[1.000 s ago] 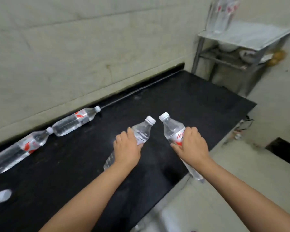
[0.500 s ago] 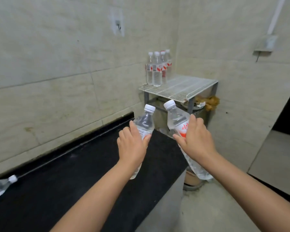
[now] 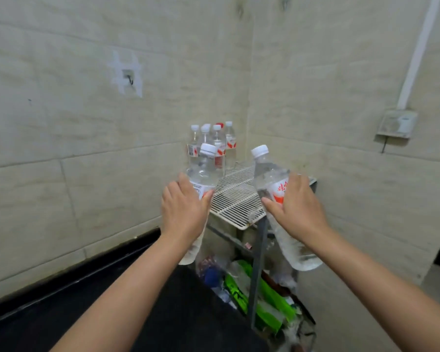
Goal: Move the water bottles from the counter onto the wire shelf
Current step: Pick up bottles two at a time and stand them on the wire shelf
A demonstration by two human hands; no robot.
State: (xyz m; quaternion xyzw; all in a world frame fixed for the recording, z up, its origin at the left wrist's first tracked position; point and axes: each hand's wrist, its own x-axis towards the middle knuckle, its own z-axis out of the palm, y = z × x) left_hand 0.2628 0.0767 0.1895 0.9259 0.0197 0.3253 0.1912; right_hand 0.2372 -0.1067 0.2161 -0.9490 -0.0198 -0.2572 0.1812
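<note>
My left hand [image 3: 184,212] grips a clear water bottle [image 3: 204,171] with a white cap, held nearly upright in front of the wire shelf's left edge. My right hand [image 3: 296,212] grips a second water bottle [image 3: 269,174] around its red and white label, tilted with the cap leaning left. Both bottles hang in the air over the near end of the white wire shelf [image 3: 236,199]. Several bottles [image 3: 219,146] stand upright at the shelf's far corner against the wall.
The black counter [image 3: 163,313] runs below my forearms and ends next to the shelf's grey metal frame [image 3: 257,262]. Green bags and packets [image 3: 264,298] lie on the lower level. Tiled walls meet in a corner behind the shelf.
Both hands have carried their bottles up off the counter and forward to the wire shelf. The view has swung right and the bottles lying on the counter have left the frame.
</note>
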